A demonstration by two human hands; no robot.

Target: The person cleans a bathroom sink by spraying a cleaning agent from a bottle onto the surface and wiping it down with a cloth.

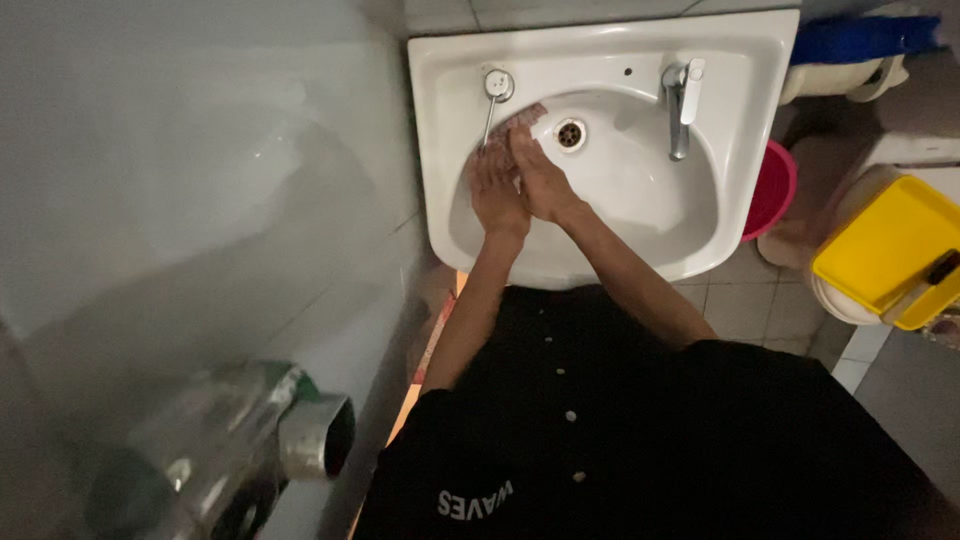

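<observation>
I am pressing my left hand (497, 192) and my right hand (540, 178) together inside the white sink (700, 215), upper middle of the frame; both grips are clamping a pinkish ribbed thing (522, 117) near the drain (570, 133). Being wet, it may be slipping toward that drain. The grey wall (200, 180) is crowding my left elbow; the tap (682, 105) side is giving more room.

The right half of the sink (640, 190) bowl is open. The tap (683, 105) sticks up at its back rim. A metal rod (490, 112) hangs over the left side, close to both hands (520, 180). The wall (200, 180) blocks the left.
</observation>
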